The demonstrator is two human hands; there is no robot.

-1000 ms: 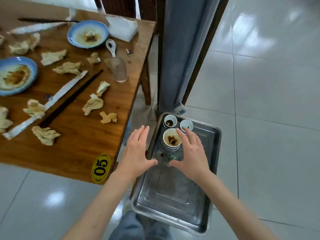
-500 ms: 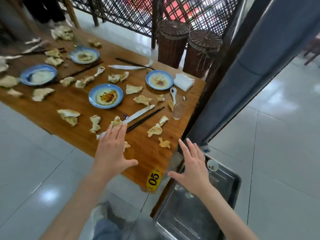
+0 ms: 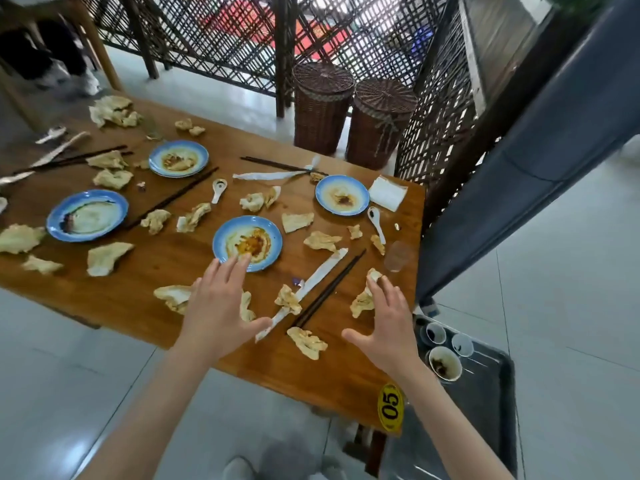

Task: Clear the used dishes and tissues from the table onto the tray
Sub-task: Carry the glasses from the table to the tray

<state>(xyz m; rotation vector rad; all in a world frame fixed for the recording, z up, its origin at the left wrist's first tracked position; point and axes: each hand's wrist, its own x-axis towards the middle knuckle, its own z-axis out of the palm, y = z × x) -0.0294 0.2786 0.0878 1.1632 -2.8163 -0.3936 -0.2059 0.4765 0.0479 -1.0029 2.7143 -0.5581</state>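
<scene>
Both hands, left (image 3: 216, 308) and right (image 3: 389, 327), were held empty, fingers spread, over the surface (image 3: 145, 289). Plate (image 3: 247, 243) just ahead of left; tray (image 3: 485, 403) lower right. Probably plate-grabbing time, a rim pinch needed.

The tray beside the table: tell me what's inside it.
The tray holds a sauce-stained bowl and two small cups. Its near-left part is hidden behind the table corner and right forearm.

Blue-rimmed plates (image 3: 247, 243) stained orange-brown, beige tissues (image 3: 307, 342), dark chopsticks (image 3: 329, 289), brown counter (image 3: 145, 289), yellow tag (image 3: 390, 407) with black "05".
</scene>
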